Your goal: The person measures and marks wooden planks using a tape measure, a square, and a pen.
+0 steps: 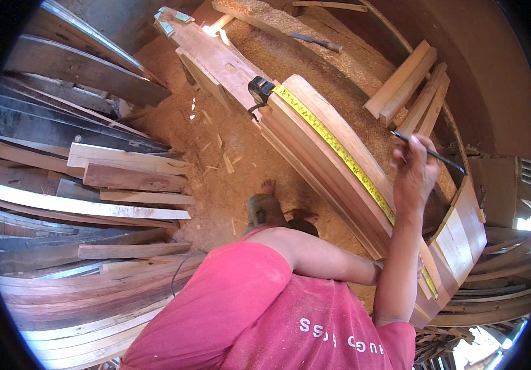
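A tape measure [260, 90] with a black case sits at the far end of a row of long wooden boards [321, 166]. Its yellow blade [339, 151] runs along the boards, passes under my right forearm and shows again near their close end. Above the boards, my right hand [415, 166] is raised, fingers closed around a slim dark pencil [444, 159] whose tip points left. My left arm [333, 262] reaches across to the boards' near end; the right forearm covers most of my left hand, so its fingers cannot be made out.
Beyond the boards, a chisel-like tool [316, 42] lies on a sawdust-covered surface. Short wooden blocks [401, 80] rest at the right. Many planks [136, 179] are stacked along the left. Sawdust and wood chips cover the floor [216, 166] around my bare foot.
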Tool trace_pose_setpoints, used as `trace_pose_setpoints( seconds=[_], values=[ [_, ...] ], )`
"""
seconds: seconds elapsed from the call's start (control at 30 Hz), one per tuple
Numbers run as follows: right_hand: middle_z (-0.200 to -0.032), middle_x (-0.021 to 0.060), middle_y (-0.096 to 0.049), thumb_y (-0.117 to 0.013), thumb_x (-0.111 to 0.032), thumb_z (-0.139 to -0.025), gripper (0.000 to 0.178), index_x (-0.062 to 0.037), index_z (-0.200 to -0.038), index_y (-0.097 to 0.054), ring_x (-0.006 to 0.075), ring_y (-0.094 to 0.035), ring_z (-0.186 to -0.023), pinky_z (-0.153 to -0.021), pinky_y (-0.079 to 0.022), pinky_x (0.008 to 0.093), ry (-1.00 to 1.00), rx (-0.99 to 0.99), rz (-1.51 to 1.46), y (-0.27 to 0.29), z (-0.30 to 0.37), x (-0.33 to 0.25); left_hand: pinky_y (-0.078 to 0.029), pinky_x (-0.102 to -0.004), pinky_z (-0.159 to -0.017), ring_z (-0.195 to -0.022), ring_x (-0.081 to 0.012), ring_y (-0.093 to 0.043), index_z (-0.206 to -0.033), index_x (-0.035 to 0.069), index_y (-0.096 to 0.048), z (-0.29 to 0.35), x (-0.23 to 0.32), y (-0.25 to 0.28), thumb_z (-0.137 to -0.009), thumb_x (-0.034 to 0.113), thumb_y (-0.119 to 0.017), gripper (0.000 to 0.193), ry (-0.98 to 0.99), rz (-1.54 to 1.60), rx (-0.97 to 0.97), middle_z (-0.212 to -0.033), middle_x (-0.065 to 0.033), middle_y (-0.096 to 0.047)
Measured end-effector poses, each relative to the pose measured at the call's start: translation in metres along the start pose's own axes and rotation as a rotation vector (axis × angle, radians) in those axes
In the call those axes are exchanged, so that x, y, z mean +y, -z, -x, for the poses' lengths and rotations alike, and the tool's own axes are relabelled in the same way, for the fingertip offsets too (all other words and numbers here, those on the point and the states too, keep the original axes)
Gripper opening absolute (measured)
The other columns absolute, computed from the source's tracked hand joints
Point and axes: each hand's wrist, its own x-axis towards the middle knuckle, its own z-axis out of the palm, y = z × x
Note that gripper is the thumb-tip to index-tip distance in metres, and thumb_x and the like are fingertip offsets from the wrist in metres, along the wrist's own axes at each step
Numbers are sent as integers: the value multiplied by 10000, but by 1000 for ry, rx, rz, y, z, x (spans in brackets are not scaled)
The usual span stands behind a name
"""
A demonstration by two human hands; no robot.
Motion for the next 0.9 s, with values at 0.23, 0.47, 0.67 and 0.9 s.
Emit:
trace_pose_setpoints(
  seconds=[0.23, 0.47, 0.67, 0.9],
  values=[
    [-825, 10, -656, -710, -281, -999, 188, -112, -1040, -637, 100, -622, -657, -503, -470, 239, -100, 298, -47, 91, 38, -1, -539, -328, -902, -953, -178, -666, -1103, 95, -702, -50, 4, 40, -999, 273, -628, 219, 98, 174, -14, -1035, -60, -727],
    [-809, 19, -659, -689, -282, -1014, 168, -129, -1018, -620, 109, -609, -645, -496, -443, 236, -45, 415, -80, 148, 73, -7, -473, -483, -1041, -1173, -318, -599, -1331, 54, -621, -1, 3, 5, -1006, 309, -505, 429, 954, 2049, -71, -1340, -119, -643],
    [-827, -25, -631, -700, -337, -1006, 239, -118, -993, -605, 72, -574, -687, -537, -422, 226, -53, 540, -113, 182, 96, -20, -445, -559, -1086, -1268, -397, -525, -1346, 33, -603, 41, -6, -33, -997, 350, -447, 497, 736, 1967, -68, -1358, -187, -583],
    [-894, -9, -633, -700, -343, -1003, 259, -107, -1060, -610, 79, -579, -771, -587, -441, 226, 24, 621, -77, 207, 107, -31, -450, -542, -1086, -1276, -378, -521, -1362, 1, -574, 46, -10, -40, -1000, 348, -435, 521, 743, 1994, -98, -1337, -185, -573]
  ],
)
